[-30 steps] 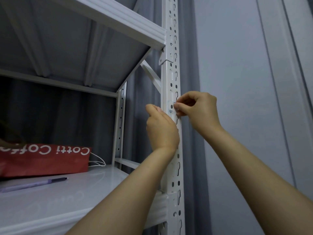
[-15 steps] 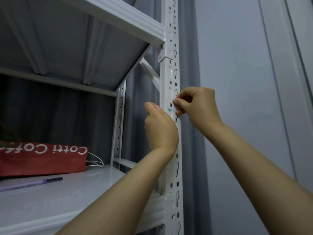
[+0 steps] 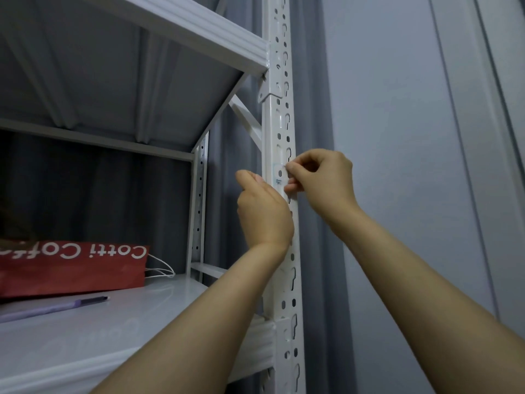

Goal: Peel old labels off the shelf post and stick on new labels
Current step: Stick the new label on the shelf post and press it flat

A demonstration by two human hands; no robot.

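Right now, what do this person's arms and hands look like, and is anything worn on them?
The left hand and the right hand are bare, with no gloves. The left forearm and the right forearm are bare too: no sleeve, watch, bracelet or ring shows in this view.

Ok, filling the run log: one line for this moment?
right hand: pinches label on shelf post | left hand: against post, fingers hidden | shelf: pen, red bag

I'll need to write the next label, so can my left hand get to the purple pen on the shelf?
Probably yes. The pen lies uncovered on the shelf in front of the red bag, with nothing between it and the left hand.
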